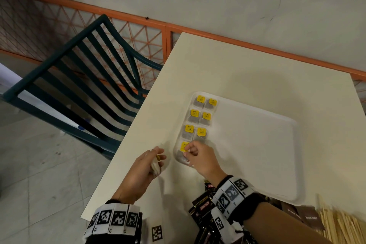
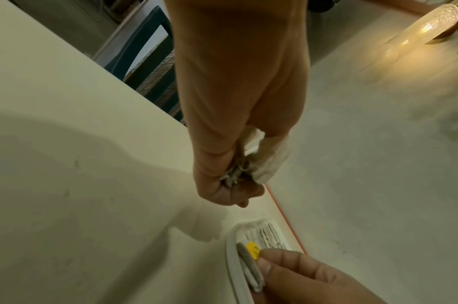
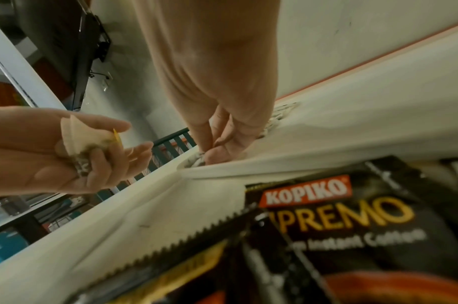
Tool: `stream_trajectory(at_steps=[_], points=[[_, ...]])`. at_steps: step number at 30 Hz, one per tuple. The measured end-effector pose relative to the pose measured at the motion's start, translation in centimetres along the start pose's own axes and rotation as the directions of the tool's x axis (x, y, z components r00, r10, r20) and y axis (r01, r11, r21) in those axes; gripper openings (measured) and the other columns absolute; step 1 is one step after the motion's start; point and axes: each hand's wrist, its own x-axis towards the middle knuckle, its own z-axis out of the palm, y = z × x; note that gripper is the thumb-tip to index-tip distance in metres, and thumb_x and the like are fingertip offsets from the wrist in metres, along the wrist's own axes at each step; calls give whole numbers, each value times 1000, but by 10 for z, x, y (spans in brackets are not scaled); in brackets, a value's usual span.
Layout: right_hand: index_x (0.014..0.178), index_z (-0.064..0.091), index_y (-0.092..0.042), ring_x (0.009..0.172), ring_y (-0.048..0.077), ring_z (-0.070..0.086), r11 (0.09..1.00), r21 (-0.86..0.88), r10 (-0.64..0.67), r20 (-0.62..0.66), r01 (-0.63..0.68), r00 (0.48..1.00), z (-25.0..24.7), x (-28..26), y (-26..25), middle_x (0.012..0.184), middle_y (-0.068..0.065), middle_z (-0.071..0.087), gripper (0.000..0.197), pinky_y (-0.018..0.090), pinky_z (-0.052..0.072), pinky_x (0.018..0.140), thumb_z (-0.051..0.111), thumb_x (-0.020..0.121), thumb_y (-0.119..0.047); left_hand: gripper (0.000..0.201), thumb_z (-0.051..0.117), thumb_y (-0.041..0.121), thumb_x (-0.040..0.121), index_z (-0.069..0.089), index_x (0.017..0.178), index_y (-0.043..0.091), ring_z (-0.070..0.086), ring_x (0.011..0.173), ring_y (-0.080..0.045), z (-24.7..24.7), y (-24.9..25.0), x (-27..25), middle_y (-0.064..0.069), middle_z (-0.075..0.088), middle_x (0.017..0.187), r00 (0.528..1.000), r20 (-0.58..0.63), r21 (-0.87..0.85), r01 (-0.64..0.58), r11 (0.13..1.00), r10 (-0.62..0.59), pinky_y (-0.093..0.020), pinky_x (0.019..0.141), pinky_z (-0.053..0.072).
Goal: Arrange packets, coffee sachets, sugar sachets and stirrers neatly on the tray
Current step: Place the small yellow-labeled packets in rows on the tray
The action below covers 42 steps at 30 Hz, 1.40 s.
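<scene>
White plastic, the tray [image 1: 257, 144] lies on the cream tabletop [image 1: 198, 69] in the head view, with tea bags [image 1: 195, 117] bearing yellow tags set in two columns along the tray's left edge. The right hand [image 1: 200, 156] sits at the tray's near-left corner, fingers curled and pinching a tea bag [image 1: 183, 147] that lies just inside the rim. The left hand [image 1: 146, 166] hovers beside the tray, off its left edge, closed around a small bunch of tea bags [image 1: 155, 165]. Near the tray's front edge lie black Kopiko coffee sachets [image 1: 202, 206], brown sugar sachets [image 1: 305, 217] and pale wooden stirrers [image 1: 340, 228] — all off the tray.

From the left wrist, the left hand [image 2: 233, 160] grips the crumpled bunch of tea bags [image 2: 264, 162] above the tabletop [image 2: 67, 164]; below it the right hand [image 2: 300, 275] pinches the yellow-tagged tea bag [image 2: 251, 261] against the tray's rim [image 2: 231, 246].

From the right wrist, the right hand [image 3: 222, 131] presses its fingertips [image 3: 215, 156] down into the tray's corner [image 3: 222, 170], while the left hand [image 3: 74, 152] holds its bunch [image 3: 85, 152] beside the tray. A coffee sachet [image 3: 339, 222] fills the foreground — just in front of the tray.
</scene>
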Motion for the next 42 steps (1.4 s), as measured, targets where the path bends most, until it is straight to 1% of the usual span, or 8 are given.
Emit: stream_trajectory(at_steps=[4, 10, 14, 18, 25, 32, 37, 42], points=[[81, 57, -16, 58, 9, 45, 986, -148, -77, -7, 75, 997, 3, 3, -2, 63, -4, 44, 12, 20, 41, 59, 64, 83, -7, 34, 41, 30, 97, 63, 105, 6, 53, 75, -16, 5, 2, -1, -9, 59, 89, 1000, 26, -101, 16, 995, -13, -27, 69, 46], [99, 63, -11, 74, 10, 46, 934, -330, -131, 43, 138, 990, -6, -4, -17, 89, -7, 38, 19, 22, 39, 73, 56, 90, -26, 38, 40, 34, 96, 62, 119, 12, 49, 65, -14, 13, 5, -3, -5, 51, 80, 995, 99, -233, 40, 972, -17, -20, 54, 46], [75, 60, -14, 50, -4, 48, 990, -60, -114, 172, 126, 978, -14, -21, -40, 50, -13, 48, 29, 10, 34, 54, 48, 95, -31, 35, 39, 32, 96, 55, 127, 28, 44, 66, -13, 17, 7, -5, 0, 47, 76, 987, 160, -173, 1, 985, 27, -24, 63, 38], [85, 60, -14, 54, -2, 48, 994, 106, -14, 271, -15, 963, -15, -31, -44, 68, -11, 54, 21, 11, 36, 55, 55, 90, -34, 30, 39, 31, 97, 52, 123, 38, 64, 83, -3, 22, 7, -8, 8, 66, 102, 973, 217, 37, -92, 995, 82, -25, 79, 45], [83, 55, -12, 63, 5, 59, 936, 317, 77, 240, -153, 968, -29, -32, -25, 80, 0, 63, 10, 17, 51, 59, 65, 84, -10, 29, 45, 20, 95, 59, 120, 13, 64, 96, -19, 27, -4, -2, -11, 66, 113, 969, 245, 73, -40, 997, 21, -30, 83, 51], [81, 49, -8, 52, 15, 57, 913, 354, 216, 2, -203, 976, -39, -25, 3, 71, 9, 63, 19, 22, 53, 55, 67, 81, -5, 25, 47, 18, 93, 67, 103, 6, 51, 67, -13, 30, -6, 4, -6, 59, 84, 997, 52, 27, 58, 998, -60, -23, 63, 40], [74, 48, -11, 43, 10, 57, 945, 275, 208, -100, -174, 973, -32, -15, 18, 62, 7, 62, 23, 19, 52, 51, 69, 80, -4, 37, 35, 28, 94, 56, 115, 6, 42, 66, -14, 34, 3, 2, -8, 51, 82, 991, 45, -147, 133, 980, -127, -26, 60, 30], [71, 47, -11, 37, 2, 54, 974, 182, 165, -167, -134, 972, -25, -6, 21, 60, 8, 59, 25, 19, 51, 49, 70, 79, -6, 59, 55, -1, 54, 42, 108, 19, 43, 69, -18, 31, 3, -3, -13, 47, 83, 988, 113, -193, 122, 974, -101, -29, 61, 32]])
